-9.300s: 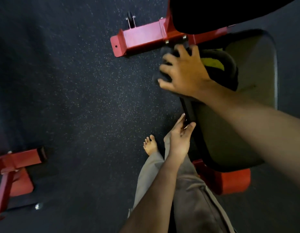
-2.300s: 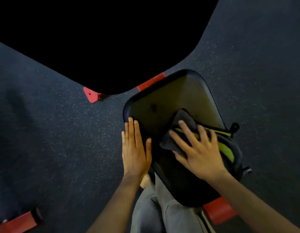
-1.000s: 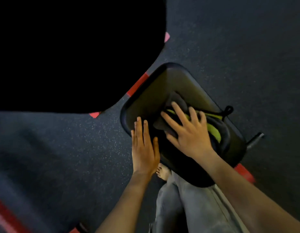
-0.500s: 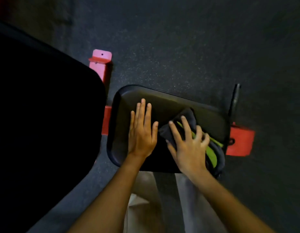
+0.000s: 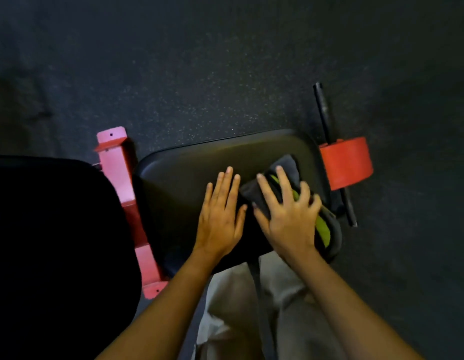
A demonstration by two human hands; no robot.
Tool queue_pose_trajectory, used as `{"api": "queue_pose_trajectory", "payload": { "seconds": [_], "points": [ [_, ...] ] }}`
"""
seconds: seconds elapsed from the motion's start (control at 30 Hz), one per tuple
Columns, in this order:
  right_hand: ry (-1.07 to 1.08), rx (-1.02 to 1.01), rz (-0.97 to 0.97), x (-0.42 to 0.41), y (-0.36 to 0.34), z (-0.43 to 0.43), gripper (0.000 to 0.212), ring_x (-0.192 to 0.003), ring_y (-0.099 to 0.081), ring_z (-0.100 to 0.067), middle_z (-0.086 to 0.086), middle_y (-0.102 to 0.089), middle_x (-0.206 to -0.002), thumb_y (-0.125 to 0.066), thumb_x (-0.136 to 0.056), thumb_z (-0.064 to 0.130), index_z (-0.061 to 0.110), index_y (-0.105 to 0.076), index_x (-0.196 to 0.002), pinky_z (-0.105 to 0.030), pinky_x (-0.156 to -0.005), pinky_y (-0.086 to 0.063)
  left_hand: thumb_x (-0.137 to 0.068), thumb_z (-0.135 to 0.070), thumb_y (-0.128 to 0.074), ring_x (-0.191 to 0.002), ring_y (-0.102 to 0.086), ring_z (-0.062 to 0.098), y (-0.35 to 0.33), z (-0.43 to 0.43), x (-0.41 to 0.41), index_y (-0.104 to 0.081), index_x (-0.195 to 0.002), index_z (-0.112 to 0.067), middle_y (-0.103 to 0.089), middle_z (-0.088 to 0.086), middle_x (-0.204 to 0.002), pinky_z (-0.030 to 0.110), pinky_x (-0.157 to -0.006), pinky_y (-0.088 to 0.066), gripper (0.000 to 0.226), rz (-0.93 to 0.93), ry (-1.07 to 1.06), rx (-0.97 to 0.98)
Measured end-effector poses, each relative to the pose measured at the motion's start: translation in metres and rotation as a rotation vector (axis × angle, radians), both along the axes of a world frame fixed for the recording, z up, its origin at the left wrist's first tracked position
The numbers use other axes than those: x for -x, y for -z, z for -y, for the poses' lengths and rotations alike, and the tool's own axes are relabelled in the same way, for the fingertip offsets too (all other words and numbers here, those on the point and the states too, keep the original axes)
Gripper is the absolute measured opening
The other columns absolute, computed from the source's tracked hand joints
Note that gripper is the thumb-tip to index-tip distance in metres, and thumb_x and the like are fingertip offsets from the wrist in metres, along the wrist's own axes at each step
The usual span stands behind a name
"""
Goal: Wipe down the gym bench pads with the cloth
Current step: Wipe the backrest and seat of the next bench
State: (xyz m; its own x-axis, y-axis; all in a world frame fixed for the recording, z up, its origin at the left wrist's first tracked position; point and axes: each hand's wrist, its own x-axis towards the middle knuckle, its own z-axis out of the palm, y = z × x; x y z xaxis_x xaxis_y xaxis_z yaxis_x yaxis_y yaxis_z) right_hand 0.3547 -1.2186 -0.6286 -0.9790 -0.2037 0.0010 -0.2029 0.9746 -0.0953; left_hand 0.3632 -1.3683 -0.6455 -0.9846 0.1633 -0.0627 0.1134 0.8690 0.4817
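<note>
A black seat pad (image 5: 189, 175) of the gym bench lies in the middle of the view. A dark grey cloth (image 5: 284, 166) with a yellow-green stripe rests on the pad's right half. My right hand (image 5: 288, 216) presses flat on the cloth, fingers spread over it. My left hand (image 5: 220, 216) lies flat on the bare pad just left of the cloth, fingers together and holding nothing. A larger black back pad (image 5: 51, 255) fills the left of the view.
The red bench frame (image 5: 119, 178) runs between the two pads. A red frame end (image 5: 346, 162) with a black bar (image 5: 323, 110) sits right of the seat pad. Dark speckled rubber floor (image 5: 225, 61) surrounds the bench. My light trousers (image 5: 238, 307) are below.
The view has swung so the seat pad lies crosswise. My right hand has slid the cloth toward the pad's right end. My left hand stays flat beside it.
</note>
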Motion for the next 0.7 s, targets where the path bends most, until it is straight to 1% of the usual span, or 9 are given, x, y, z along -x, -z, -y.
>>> {"api": "queue_pose_trajectory", "payload": {
  "seconds": [0.07,0.1,0.23,0.3,0.4,0.5,0.57,0.63,0.7],
  "points": [
    [-0.021,0.018,-0.006,0.034,0.000,-0.012,0.056,-0.113,-0.042,-0.043,-0.009,-0.042,-0.149,-0.042,-0.090,0.053,0.031,-0.042,-0.142,-0.055,-0.084,-0.041,-0.095,-0.030,-0.037,-0.142,-0.015,0.024,0.002,-0.003,0.003,-0.029,-0.144,-0.001,-0.026,0.017,-0.151,0.034,-0.118,-0.001,0.057,0.006,0.013,0.050],
    [0.027,0.030,0.000,0.048,0.000,-0.018,0.056,-0.113,-0.044,-0.043,-0.008,-0.041,-0.149,-0.043,-0.090,0.053,0.032,-0.043,-0.142,-0.053,-0.083,-0.041,-0.095,-0.031,-0.036,-0.142,-0.014,0.024,0.003,-0.003,0.003,-0.028,-0.144,-0.001,-0.025,0.017,-0.152,0.034,-0.117,0.000,0.058,0.007,0.006,0.079],
    [0.519,0.074,0.021,0.031,-0.003,-0.033,0.057,-0.112,-0.049,-0.043,-0.011,-0.040,-0.148,-0.042,-0.092,0.054,0.029,-0.042,-0.144,-0.053,-0.082,-0.043,-0.096,-0.037,-0.032,-0.143,-0.009,0.023,0.001,-0.004,0.002,-0.022,-0.146,-0.004,-0.017,0.013,-0.154,0.035,-0.117,0.001,0.061,0.035,0.020,0.162],
    [0.606,0.053,0.033,-0.006,-0.004,-0.022,0.059,-0.113,-0.046,-0.046,-0.013,-0.038,-0.149,-0.039,-0.093,0.053,0.027,-0.039,-0.145,-0.057,-0.084,-0.044,-0.096,-0.042,-0.031,-0.143,-0.008,0.024,0.002,-0.003,0.001,-0.022,-0.147,-0.004,-0.014,0.013,-0.154,0.037,-0.116,0.000,0.064,0.044,0.030,0.206],
    [0.431,0.017,0.042,-0.034,-0.004,0.001,0.057,-0.116,-0.041,-0.046,-0.011,-0.035,-0.150,-0.039,-0.093,0.052,0.028,-0.036,-0.144,-0.060,-0.087,-0.039,-0.096,-0.044,-0.029,-0.143,-0.009,0.025,0.004,-0.003,0.000,-0.021,-0.147,-0.003,-0.016,0.016,-0.155,0.039,-0.116,-0.004,0.066,0.050,0.047,0.250],
    [0.201,-0.016,0.002,0.010,-0.002,0.000,0.055,-0.116,-0.043,-0.045,-0.009,-0.040,-0.149,-0.040,-0.092,0.051,0.029,-0.040,-0.143,-0.059,-0.086,-0.040,-0.096,-0.045,-0.028,-0.143,-0.010,0.026,0.003,-0.003,0.001,-0.021,-0.147,-0.003,-0.017,0.017,-0.154,0.040,-0.116,-0.004,0.066,0.051,0.059,0.262],
    [0.152,-0.028,0.007,0.045,-0.001,-0.013,0.056,-0.114,-0.048,-0.043,-0.009,-0.042,-0.149,-0.040,-0.091,0.052,0.030,-0.042,-0.143,-0.055,-0.083,-0.042,-0.096,-0.046,-0.028,-0.143,-0.009,0.026,0.003,-0.003,0.002,-0.019,-0.147,-0.005,-0.015,0.016,-0.155,0.039,-0.115,-0.002,0.066,0.055,0.057,0.264],
    [0.363,0.028,0.036,0.055,-0.003,-0.025,0.057,-0.113,-0.049,-0.041,-0.009,-0.041,-0.148,-0.039,-0.092,0.055,0.032,-0.040,-0.144,-0.051,-0.082,-0.043,-0.096,-0.047,-0.027,-0.143,-0.007,0.025,0.001,-0.002,0.003,-0.017,-0.147,-0.006,-0.014,0.014,-0.155,0.038,-0.115,-0.001,0.066,0.063,0.064,0.258],
    [0.640,0.074,0.056,0.039,-0.005,-0.023,0.059,-0.115,-0.047,-0.043,-0.012,-0.038,-0.149,-0.036,-0.093,0.056,0.030,-0.035,-0.146,-0.055,-0.083,-0.043,-0.097,-0.047,-0.027,-0.143,-0.006,0.023,0.000,-0.001,0.003,-0.018,-0.147,-0.006,-0.015,0.015,-0.155,0.038,-0.116,-0.002,0.066,0.068,0.066,0.244]
  ]
}}
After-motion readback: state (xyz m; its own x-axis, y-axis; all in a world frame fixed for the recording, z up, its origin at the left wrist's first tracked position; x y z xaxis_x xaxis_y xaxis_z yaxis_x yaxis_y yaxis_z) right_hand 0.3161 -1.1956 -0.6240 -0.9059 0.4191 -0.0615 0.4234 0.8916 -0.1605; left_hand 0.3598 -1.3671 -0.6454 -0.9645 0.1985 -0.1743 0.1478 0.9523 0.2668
